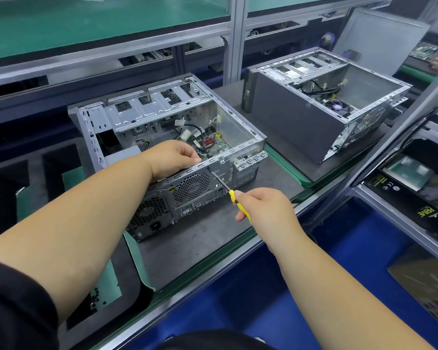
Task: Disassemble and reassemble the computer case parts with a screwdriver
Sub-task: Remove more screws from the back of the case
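An open silver computer case (162, 114) lies on its side on a dark mat, rear panel toward me, motherboard and cables visible inside. My left hand (172, 157) grips the top rear edge of the case, fingers curled over the rim. My right hand (261, 208) holds a yellow-handled screwdriver (239, 203). Its thin shaft points up and left, and the tip meets a screw (209, 169) at the upper rear edge of the case.
A second open case (288, 117) stands to the right on its own mat. A loose side panel (379, 39) leans behind it. Small black screws (96, 298) lie at lower left. Boxes (415, 193) sit at right, past the bench's aluminium edge (213, 271).
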The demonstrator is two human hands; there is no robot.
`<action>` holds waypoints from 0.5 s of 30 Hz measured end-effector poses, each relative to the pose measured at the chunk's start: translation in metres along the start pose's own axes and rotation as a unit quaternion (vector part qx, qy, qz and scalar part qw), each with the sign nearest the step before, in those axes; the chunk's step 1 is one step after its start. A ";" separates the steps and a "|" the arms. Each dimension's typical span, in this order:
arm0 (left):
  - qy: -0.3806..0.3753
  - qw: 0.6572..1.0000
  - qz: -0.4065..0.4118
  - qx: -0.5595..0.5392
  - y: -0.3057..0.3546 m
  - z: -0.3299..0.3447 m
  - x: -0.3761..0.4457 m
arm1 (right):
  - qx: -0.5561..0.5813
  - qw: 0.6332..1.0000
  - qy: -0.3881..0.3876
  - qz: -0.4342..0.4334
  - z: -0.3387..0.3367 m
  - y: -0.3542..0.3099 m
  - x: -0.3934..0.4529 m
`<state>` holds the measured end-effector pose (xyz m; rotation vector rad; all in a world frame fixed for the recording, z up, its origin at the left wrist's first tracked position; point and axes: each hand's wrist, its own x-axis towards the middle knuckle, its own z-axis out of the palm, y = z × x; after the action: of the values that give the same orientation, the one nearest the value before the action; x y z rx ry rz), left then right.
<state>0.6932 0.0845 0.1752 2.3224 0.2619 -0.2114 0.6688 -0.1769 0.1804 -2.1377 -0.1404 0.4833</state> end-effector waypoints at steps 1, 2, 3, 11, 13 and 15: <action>0.001 1.000 0.000 -0.001 0.000 0.000 0.000 | 0.008 1.000 -0.009 0.012 0.000 -0.001 0.001; 0.001 1.000 0.000 -0.002 0.000 0.000 0.000 | 0.020 0.999 -0.019 0.027 0.001 -0.002 0.001; 0.001 1.000 0.000 -0.001 0.000 0.001 0.000 | 0.035 0.998 -0.030 0.045 0.002 -0.002 0.002; 0.014 1.000 0.005 -0.009 0.000 0.001 -0.002 | 0.092 0.985 -0.063 0.130 0.007 -0.008 0.009; 0.015 1.000 0.007 -0.010 0.000 0.001 -0.003 | 0.095 0.985 -0.063 0.132 0.008 -0.008 0.010; 0.015 1.000 0.009 -0.011 0.001 0.002 -0.004 | 0.098 0.985 -0.061 0.130 0.008 -0.006 0.009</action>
<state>0.6893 0.0819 0.1760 2.3065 0.2573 -0.1655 0.6747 -0.1643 0.1786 -1.9413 0.1159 0.7487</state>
